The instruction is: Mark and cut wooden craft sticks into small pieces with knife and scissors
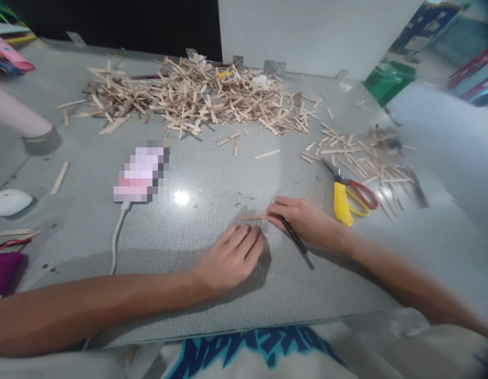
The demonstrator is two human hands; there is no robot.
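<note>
My right hand [293, 213] is closed around a slim dark pen-like tool [294, 236] that slants down to the right. A thin wooden stick [254, 217] also juts leftward from its fingertips. Just beside the stick's free end is my left hand [238, 255], back up over the table, its fingers bent with small gaps between them. Its fingertips point down, and whether they touch the stick cannot be made out. To the right of my right hand lie scissors [344, 202] with yellow and red handles, blades pointing away from me.
A big heap of wooden sticks [196, 97] spreads along the back, with a smaller pile [362, 152] at right. A phone [139, 173] with a white cable [114, 239] lies left of centre. Further left are a white mouse [11, 202] and a purple pouch [5, 272].
</note>
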